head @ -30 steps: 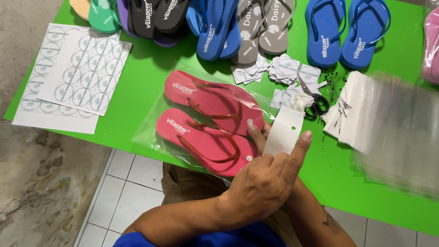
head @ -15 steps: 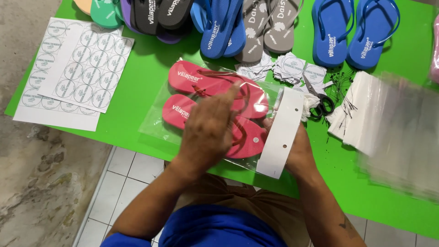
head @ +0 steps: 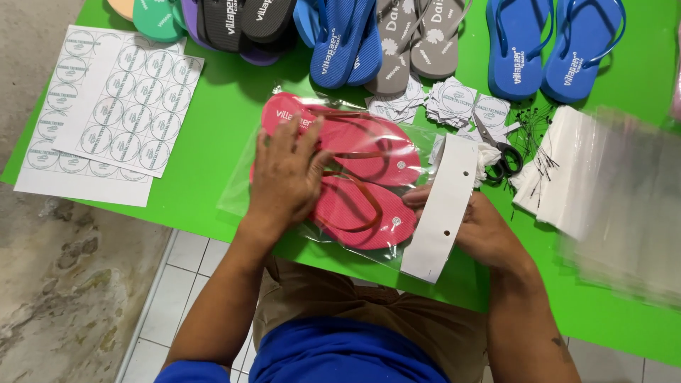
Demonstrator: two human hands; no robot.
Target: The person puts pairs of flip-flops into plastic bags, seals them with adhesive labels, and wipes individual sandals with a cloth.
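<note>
Left hand [head: 284, 177] slid leftward across bagged sandals [head: 355, 170].

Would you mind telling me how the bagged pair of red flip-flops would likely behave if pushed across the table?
The clear bag looks glossy, so it would probably slide easily on the smooth green table. The red flip-flops seem to be thin foam, so likely light and bendy. The left hand pressing flat suggests they might otherwise shift.

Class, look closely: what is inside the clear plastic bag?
A pair of pink flip-flops lies inside the clear plastic bag. The left hand covers part of them.
</note>
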